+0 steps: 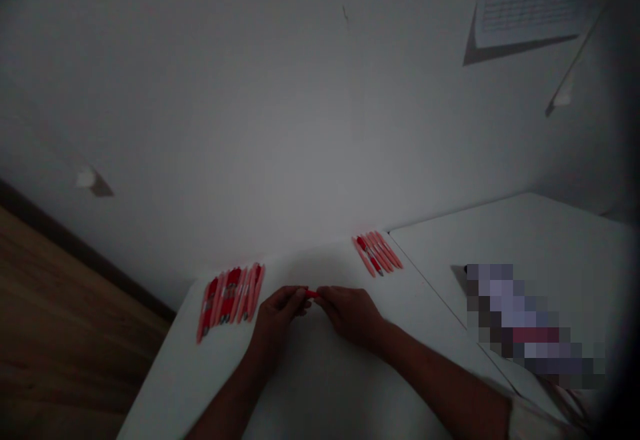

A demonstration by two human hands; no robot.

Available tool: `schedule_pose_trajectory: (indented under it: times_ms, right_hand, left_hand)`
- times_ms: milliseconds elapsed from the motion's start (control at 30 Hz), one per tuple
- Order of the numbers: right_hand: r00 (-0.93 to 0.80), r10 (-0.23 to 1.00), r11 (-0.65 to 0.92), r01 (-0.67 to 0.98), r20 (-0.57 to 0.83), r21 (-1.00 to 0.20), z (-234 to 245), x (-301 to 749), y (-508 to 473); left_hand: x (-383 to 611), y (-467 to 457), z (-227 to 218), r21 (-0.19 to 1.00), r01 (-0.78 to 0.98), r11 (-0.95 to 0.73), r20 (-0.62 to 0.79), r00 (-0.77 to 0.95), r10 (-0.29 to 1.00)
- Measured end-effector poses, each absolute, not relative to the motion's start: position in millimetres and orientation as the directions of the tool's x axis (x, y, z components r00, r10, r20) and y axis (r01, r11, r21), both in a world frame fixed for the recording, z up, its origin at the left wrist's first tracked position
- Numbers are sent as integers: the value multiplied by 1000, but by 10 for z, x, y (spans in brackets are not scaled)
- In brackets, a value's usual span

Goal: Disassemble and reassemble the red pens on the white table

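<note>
Between my two hands, over the white table, is a red pen, mostly covered by the fingers. My left hand pinches one end of it, and my right hand grips the other end with fingers closed. To the left of my left hand lies a row of pink and red pens, side by side. Farther back on the right is a smaller group of pens, mostly pink with a dark red one among them.
The white table meets a pale wall at its back. A seam runs to a second white table section, where a blurred-out object lies. Wooden boards are at the left; a printed sheet hangs upper right.
</note>
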State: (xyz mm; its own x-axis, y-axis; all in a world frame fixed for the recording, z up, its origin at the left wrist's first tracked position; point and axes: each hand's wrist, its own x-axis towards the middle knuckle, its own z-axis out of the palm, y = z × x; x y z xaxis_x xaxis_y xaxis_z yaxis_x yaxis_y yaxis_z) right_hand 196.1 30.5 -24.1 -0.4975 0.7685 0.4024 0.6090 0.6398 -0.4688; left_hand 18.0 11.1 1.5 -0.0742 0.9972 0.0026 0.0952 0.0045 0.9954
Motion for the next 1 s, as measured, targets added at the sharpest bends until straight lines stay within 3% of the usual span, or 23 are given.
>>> schedule_pose_trajectory:
  times_ms: [200,400,633,1000]
  right_hand:
    - [-536,738,674,600,409,-430,-236,1988,313]
    - [-614,687,725,608,388,-322,-185,2043,319]
    - [-643,673,740,599,367,-308,-199,2061,340]
    - [-649,659,752,586,380,-303,-218,2062,344]
  left_hand:
    - [134,96,57,938,327,-113,115,14,993]
    - [53,35,141,697,628,-344,263,223,939]
    - [-5,57,139,600,694,-398,217,338,916]
    - [-10,82,98,636,716,-287,117,278,953]
